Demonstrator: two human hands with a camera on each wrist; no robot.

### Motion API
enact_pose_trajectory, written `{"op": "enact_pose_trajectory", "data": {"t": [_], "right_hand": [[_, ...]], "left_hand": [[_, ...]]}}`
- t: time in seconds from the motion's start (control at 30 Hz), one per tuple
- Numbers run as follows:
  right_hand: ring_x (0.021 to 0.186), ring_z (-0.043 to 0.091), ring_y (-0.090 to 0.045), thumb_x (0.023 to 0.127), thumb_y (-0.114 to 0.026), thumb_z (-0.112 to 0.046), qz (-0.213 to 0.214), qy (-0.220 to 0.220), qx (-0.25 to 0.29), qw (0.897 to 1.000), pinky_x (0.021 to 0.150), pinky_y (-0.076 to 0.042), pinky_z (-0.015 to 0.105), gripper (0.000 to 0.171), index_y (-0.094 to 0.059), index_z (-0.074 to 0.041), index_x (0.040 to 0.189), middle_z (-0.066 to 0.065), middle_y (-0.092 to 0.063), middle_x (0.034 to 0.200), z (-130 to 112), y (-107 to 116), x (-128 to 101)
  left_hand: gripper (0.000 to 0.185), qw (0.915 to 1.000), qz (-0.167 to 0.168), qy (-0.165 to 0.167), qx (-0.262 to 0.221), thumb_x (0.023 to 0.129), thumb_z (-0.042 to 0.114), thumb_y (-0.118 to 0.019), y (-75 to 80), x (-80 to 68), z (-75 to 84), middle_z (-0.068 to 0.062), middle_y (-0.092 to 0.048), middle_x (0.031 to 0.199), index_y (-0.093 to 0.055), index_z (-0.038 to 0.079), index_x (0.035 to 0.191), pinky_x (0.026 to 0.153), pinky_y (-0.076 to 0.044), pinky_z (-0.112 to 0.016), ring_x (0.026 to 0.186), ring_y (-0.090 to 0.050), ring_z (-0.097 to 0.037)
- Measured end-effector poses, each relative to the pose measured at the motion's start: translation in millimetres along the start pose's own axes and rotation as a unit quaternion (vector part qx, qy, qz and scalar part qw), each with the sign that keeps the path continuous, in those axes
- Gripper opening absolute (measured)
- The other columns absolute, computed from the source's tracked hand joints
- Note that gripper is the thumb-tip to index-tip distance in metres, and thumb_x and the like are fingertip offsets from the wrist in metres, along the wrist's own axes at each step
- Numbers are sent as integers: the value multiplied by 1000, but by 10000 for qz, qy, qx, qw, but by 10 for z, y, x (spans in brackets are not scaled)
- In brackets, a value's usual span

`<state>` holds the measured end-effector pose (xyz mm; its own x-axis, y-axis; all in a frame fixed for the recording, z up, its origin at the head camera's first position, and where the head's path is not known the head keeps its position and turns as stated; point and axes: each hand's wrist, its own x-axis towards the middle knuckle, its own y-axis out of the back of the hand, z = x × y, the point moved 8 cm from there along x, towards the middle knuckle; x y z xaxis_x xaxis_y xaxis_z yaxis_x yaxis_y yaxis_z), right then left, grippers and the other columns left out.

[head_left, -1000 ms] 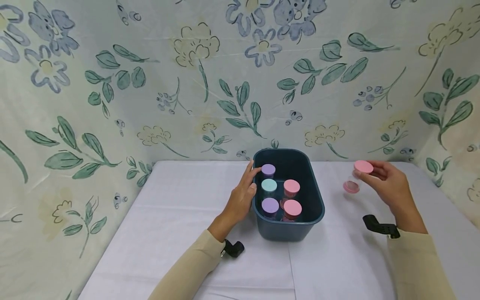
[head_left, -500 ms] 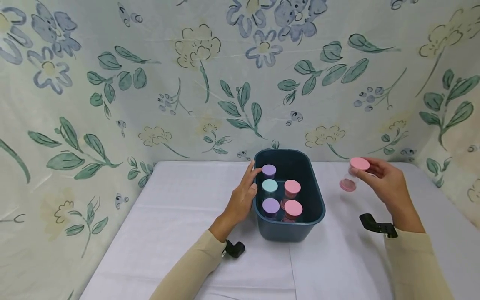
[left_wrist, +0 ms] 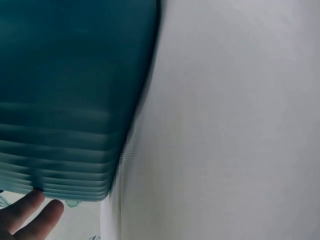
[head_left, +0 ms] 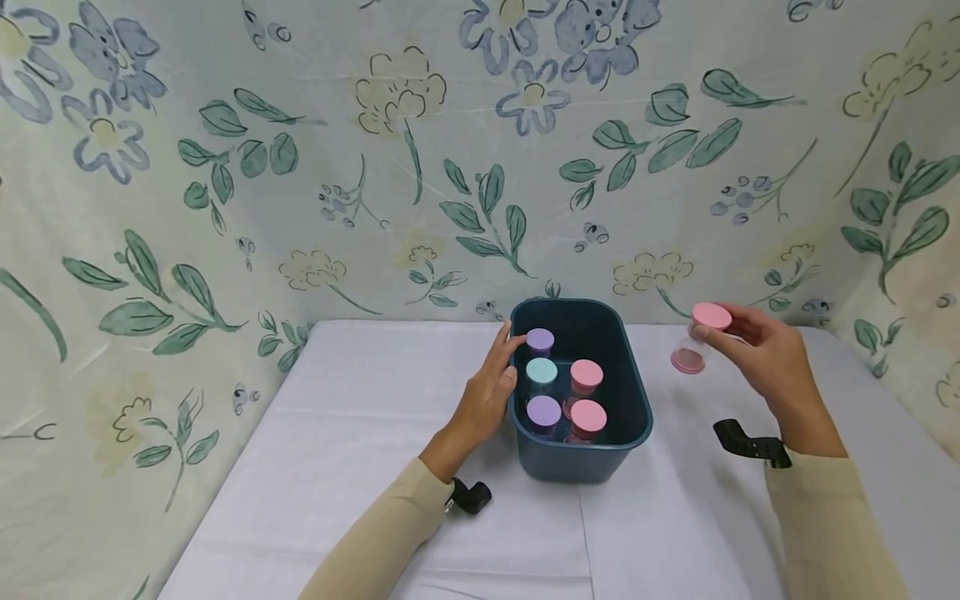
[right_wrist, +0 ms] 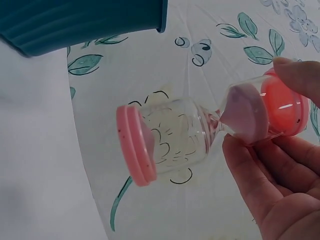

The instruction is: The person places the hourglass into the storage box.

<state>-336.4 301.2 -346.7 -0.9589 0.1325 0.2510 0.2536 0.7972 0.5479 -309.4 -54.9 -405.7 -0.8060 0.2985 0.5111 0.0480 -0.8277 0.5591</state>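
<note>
My right hand (head_left: 772, 367) held a pink sand timer (head_left: 697, 338) up in the air to the right of the dark teal tub (head_left: 633, 400), well above the white tablecloth (head_left: 337, 467). My thumb and fingers (right_wrist: 295, 75) were curled round one pink end cap, so the timer was tilted, its other cap pointing down and toward the tub. In the right wrist view the sand sat packed in the bulb nearest my palm (the far bulb looked clear and nearly empty).

My left hand (head_left: 487, 392) lay flat against the tub's left outer wall, fingers straight and pointing up toward the rim, gripping nothing. The left wrist view was blurred, showing only the ribbed side of the tub and two fingertips (left_wrist: 30, 212) beside it.

Inside the tub five more timers stood upright: two with purple caps (head_left: 540, 339), one with a mint cap (head_left: 542, 369), and two with pink caps (head_left: 586, 372). The floral cloth (head_left: 225, 167) hung behind the table.
</note>
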Motion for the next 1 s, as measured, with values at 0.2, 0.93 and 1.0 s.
{"op": "enact_pose_trajectory", "data": {"t": [0.2,0.93,1.0], "right_hand": [[123,32,-46,84,-69,-46,-35,70,69,9999,100,-37,60,72,-46,-14,143,17,-51,138,-100,-8,3],[103,7,-54,85,-71,-41,99,434,145,9989,85,-47,16,61,-54,-16,137,3,-59,125,-448,19,-14],[103,7,-54,85,-71,-40,80,476,176,9987,84,-46,13,61,-53,-15,138,2,-58,125,-477,18,-9]], "left_hand": [[50,10000,-5,40,35,101,26,-29,-2,10,6,-2,-7,163,-27,26,151,106,-30,-59,145,-19,-20],[50,9999,40,93,70,101,29,-28,6,7,-28,4,-6,162,-29,23,151,105,-31,-58,145,-20,-19],[50,9999,26,112,38,101,29,-28,3,8,-30,5,-6,162,-29,24,151,106,-31,-58,145,-20,-18]]}}
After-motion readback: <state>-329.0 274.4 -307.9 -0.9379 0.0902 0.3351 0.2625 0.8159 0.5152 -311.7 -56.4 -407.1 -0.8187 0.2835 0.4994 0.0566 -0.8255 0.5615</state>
